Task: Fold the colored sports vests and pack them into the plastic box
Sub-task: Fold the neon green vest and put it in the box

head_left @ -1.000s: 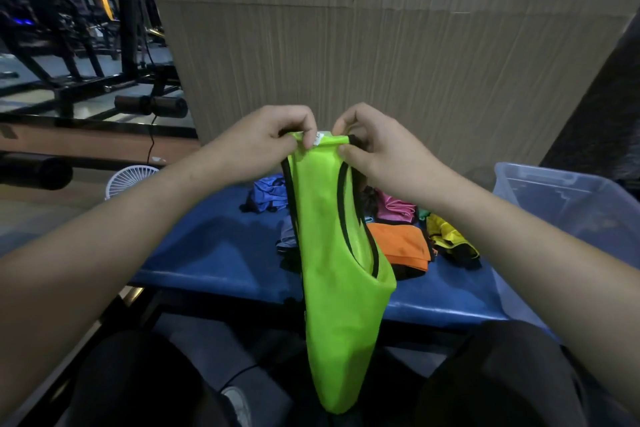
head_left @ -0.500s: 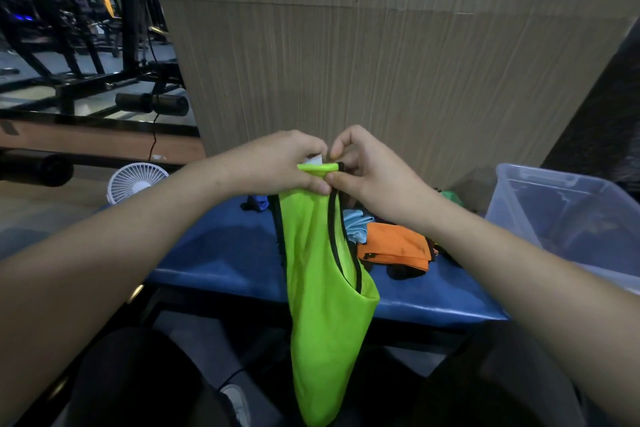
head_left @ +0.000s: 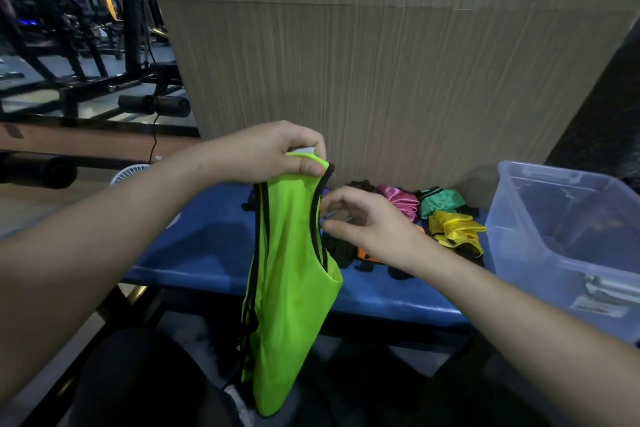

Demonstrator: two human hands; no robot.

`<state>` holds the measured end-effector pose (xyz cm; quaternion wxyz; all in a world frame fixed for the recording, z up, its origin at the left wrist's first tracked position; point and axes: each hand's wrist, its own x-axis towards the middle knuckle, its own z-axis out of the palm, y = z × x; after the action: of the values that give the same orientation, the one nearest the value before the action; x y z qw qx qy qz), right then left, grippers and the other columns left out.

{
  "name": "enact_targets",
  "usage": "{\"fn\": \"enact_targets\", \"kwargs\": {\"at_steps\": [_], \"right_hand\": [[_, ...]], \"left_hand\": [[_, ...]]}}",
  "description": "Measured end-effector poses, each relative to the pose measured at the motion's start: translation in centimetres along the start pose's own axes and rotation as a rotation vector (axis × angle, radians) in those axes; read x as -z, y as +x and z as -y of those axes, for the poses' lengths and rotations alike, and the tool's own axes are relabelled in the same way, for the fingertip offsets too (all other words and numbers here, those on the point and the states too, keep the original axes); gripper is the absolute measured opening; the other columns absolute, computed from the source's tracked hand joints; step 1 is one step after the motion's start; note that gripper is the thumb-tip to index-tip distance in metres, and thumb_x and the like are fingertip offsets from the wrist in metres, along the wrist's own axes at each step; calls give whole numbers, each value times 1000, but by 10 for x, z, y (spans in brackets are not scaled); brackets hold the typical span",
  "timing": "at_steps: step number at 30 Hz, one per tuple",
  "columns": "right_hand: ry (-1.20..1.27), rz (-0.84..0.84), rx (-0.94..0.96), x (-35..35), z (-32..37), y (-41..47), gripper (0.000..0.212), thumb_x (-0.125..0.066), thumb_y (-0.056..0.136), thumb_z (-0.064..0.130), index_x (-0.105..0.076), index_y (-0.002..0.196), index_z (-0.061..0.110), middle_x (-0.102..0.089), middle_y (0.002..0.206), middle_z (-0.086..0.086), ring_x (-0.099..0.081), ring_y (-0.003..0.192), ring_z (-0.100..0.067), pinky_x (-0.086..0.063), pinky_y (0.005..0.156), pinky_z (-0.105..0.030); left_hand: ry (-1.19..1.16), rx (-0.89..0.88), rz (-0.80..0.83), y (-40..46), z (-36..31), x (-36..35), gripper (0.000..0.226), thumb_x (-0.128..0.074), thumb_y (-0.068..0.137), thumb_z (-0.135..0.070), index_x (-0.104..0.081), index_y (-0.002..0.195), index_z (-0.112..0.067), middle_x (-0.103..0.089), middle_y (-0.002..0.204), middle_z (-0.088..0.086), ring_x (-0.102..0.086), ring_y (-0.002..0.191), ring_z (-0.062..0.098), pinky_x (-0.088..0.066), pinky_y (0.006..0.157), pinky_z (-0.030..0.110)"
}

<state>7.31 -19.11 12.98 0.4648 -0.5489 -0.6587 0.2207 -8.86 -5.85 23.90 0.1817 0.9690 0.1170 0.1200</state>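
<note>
A neon green vest (head_left: 287,288) with black trim hangs folded lengthwise in front of the blue bench (head_left: 204,246). My left hand (head_left: 273,152) pinches both shoulder straps together at the top. My right hand (head_left: 367,222) is lower, beside the vest's right armhole edge, fingers loosely curled and holding nothing. Behind it a heap of vests lies on the bench: pink (head_left: 398,199), teal (head_left: 441,201), yellow (head_left: 453,229), orange (head_left: 367,255). The clear plastic box (head_left: 554,236) stands at the right end.
A wood-grain wall panel (head_left: 398,62) rises right behind the bench. A small white fan (head_left: 130,173) sits left of the bench. Black gym equipment (head_left: 104,45) fills the far left. My dark-clad knees are below the bench edge.
My right hand has let go of the vest's top and dropped down to its right edge. The left hand now holds the straps alone, and the view has tilted to show more of the vest heap.
</note>
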Motion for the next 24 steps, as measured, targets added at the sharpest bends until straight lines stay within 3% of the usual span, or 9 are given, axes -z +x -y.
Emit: {"fn": "enact_targets", "kwargs": {"at_steps": [2,5,10,14,16,20,24], "right_hand": [[-5,7,7,-2,1,-1,25,-70,88,6,-66,110,17,-71,103,-1,-67,91,-22,-54,91,-41],[-71,13,21,-7,1,-2,33,-74,87,6,-66,119,11,-66,102,4,-63,94,-11,-48,90,-22],[-190,138,-11,-19,-10,1,33,-78,84,25,-72,110,5,-62,116,-13,-60,111,-20,-45,102,-38],[-372,220,-65,-27,-24,-1,65,-63,73,64,-74,99,6,-60,118,-11,-61,109,-24,-47,98,-44],[-455,281,-116,-25,-32,-5,74,-58,69,71,-72,94,3,-59,116,-10,-60,107,-25,-47,96,-43],[-512,347,-88,-18,-39,-12,58,-64,80,56,-66,88,-1,-59,113,-16,-59,106,-33,-47,93,-46],[-615,402,45,-11,-35,-17,42,-65,81,46,-64,91,6,-56,103,-5,-58,93,-24,-49,85,-42]], "left_hand": [[-15,-19,11,-1,-1,2,7,-68,92,-28,-64,87,-30,-65,86,-12,-58,82,1,-40,73,16],[-46,-53,24,-3,-1,2,5,-69,91,-29,-65,89,-26,-66,87,-7,-60,84,8,-42,77,22],[-81,-62,-9,-4,-3,7,17,-71,91,-22,-62,84,-35,-63,82,-17,-56,80,-4,-40,73,14],[-64,-56,-59,-8,0,13,16,-70,91,-22,-62,84,-33,-64,85,-12,-56,79,-4,-39,70,12],[-62,-47,-78,-9,3,18,13,-69,92,-22,-63,85,-31,-64,85,-12,-57,79,-3,-39,70,11],[-22,8,-80,-11,12,19,12,-70,91,-26,-63,84,-33,-65,87,-14,-57,81,-3,-40,71,14],[-4,42,-69,-12,20,14,11,-69,91,-29,-63,84,-34,-65,87,-15,-57,82,-4,-39,72,16]]}}
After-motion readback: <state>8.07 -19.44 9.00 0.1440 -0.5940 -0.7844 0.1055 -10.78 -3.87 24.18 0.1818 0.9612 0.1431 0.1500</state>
